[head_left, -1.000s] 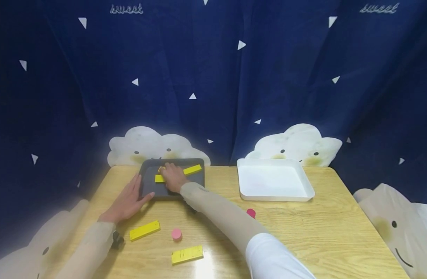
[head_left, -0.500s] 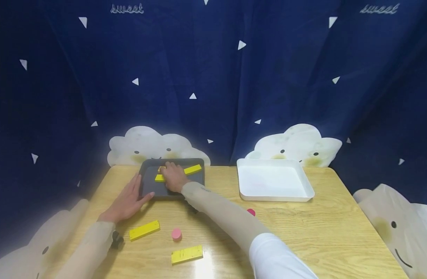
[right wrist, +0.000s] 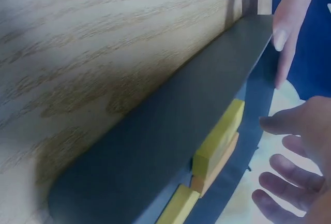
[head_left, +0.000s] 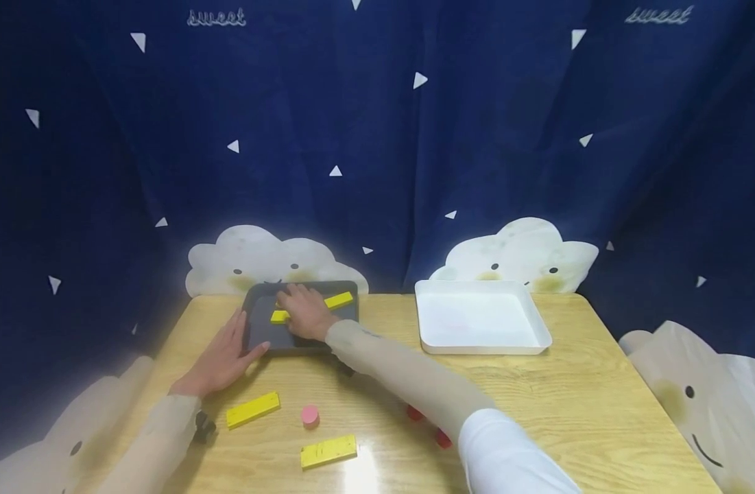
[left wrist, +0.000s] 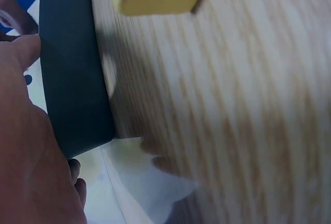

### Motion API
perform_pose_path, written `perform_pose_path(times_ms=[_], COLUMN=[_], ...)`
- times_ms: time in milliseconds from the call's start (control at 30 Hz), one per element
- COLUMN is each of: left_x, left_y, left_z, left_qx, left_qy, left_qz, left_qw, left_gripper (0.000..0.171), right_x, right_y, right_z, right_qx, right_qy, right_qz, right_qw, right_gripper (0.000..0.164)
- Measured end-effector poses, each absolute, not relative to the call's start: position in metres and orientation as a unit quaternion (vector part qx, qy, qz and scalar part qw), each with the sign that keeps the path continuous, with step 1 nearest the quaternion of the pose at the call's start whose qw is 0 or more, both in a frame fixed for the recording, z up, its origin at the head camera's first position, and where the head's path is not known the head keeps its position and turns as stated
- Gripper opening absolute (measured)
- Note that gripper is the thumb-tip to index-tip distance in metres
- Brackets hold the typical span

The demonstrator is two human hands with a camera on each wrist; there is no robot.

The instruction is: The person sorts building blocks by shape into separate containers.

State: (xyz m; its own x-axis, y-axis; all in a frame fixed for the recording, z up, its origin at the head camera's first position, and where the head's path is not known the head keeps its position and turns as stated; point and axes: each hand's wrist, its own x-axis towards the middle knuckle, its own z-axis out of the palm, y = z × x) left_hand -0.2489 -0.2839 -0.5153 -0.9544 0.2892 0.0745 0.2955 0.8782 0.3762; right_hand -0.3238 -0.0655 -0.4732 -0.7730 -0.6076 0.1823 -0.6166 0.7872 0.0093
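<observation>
In the head view a dark grey tray (head_left: 346,320) stands at the back left of the table. My left hand (head_left: 219,357) rests at its near left corner, fingers straight along the left side and thumb at the front edge. My right hand (head_left: 306,312) is over the tray, above the yellow blocks (head_left: 339,300). The right wrist view shows its fingers (right wrist: 289,169) loosely bent and apart, with nothing held. In that view a yellow block (right wrist: 220,141) lies against an orange block (right wrist: 217,169), and another yellow block (right wrist: 178,206) is nearer the camera.
A white tray (head_left: 485,319) stands at the back right. Two more yellow blocks (head_left: 252,410) and a pink disc (head_left: 310,416) lie in front of the grey tray. Red discs (head_left: 443,439) lie beside the right forearm. A dark blue curtain (head_left: 377,137) hangs behind.
My right hand has lifted and shifted slightly, and its fingers cover the small yellow piece seen before. The right forearm has swung away from me, covering one red disc and uncovering two. The left hand stays.
</observation>
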Motion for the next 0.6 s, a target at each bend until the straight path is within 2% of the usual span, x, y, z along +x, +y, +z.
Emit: perform_pose_path(times_ms=[600], left_x=[-0.248], left_y=[-0.284], left_z=[-0.513], left_qx=[-0.158], left_qy=[-0.967], left_qz=[-0.199], left_qw=[0.010], left_gripper=[0.103], right_x=[-0.298], right_y=[-0.051], right_z=[-0.446], right_qx=[0.362], right_qy=[-0.924], right_qz=[0.059], right_qw=[0.110], right_gripper=[0.040])
